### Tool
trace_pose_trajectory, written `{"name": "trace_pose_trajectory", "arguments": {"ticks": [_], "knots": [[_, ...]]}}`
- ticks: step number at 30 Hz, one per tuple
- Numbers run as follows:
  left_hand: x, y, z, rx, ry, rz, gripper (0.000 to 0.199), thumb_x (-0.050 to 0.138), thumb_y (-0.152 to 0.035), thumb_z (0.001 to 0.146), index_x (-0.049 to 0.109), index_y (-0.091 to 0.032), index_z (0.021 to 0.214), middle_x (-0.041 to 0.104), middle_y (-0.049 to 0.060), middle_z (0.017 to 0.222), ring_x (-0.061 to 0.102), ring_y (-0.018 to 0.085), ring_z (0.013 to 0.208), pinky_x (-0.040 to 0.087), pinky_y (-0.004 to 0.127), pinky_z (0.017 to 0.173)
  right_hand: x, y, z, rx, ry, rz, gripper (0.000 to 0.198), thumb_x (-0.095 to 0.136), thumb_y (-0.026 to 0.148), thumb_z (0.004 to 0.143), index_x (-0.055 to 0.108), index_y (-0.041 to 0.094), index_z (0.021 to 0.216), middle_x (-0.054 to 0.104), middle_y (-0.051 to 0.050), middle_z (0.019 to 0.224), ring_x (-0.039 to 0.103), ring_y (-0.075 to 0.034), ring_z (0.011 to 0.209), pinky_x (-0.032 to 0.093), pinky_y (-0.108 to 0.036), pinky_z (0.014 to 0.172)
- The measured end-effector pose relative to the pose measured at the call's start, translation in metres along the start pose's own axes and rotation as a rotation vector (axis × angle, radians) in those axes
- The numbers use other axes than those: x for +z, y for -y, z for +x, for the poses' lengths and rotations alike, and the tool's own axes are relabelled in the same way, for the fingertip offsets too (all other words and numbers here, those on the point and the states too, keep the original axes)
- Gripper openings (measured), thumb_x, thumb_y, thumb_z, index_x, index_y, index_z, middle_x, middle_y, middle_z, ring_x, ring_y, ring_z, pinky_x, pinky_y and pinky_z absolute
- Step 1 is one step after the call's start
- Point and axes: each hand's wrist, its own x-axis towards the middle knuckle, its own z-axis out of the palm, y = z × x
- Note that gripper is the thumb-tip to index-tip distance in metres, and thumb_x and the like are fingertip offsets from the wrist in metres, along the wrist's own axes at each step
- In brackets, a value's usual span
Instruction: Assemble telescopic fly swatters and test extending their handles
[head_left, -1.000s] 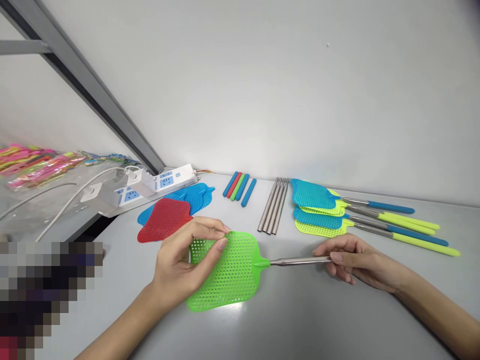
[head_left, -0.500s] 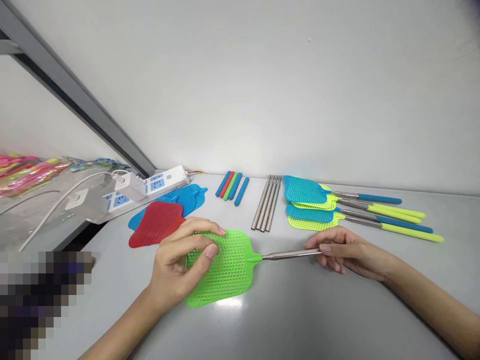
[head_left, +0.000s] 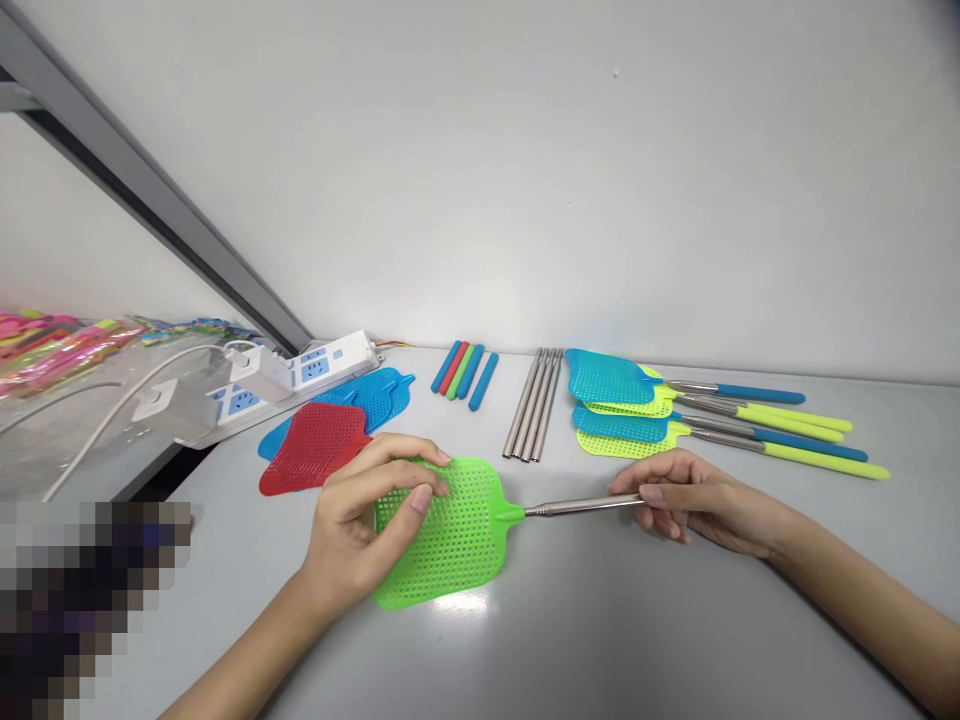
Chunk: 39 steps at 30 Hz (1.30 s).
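Note:
A green fly swatter head (head_left: 465,540) with a perforated face lies low over the table in front of me. Its silver metal rod (head_left: 581,507) runs to the right and bears no coloured grip. My left hand (head_left: 367,520) rests over the left part of the green head, its thumb and fingers apart on top of the mesh. The rod's far end is pinched between the thumb and fingers of my right hand (head_left: 686,500). Behind my left hand lie a red swatter head (head_left: 311,450) and blue swatter heads (head_left: 386,393).
Several coloured grips (head_left: 471,372) and silver rods (head_left: 534,410) lie near the wall. At right is a stack of swatters with blue and yellow heads (head_left: 611,380) and long handles (head_left: 817,455). A power strip (head_left: 330,362) with cables and plastic-bagged items (head_left: 67,350) occupy the left.
The index finger of my left hand has straightened slightly away from the thumb over the green mesh. My right hand keeps its hold on the rod.

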Motion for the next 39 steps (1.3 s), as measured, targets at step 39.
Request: {"name": "trace_pose_trajectory", "arguments": {"ticks": [39], "knots": [[0.006,0.007,0.009,-0.751,-0.162,-0.764,0.047,0.033,-0.033,0.078,0.031,-0.025,0.124,0.055,0.006,0.107,0.053,0.022,0.093,0.044,0.037,0.077,0.001,0.004,0.001,0.060,-0.005,0.105,0.026,0.054,0.018,0.073,0.060,0.011,0.097,0.058,-0.005,0.063,0.047,-0.004,0.046,0.034,-0.014,0.039]]}}
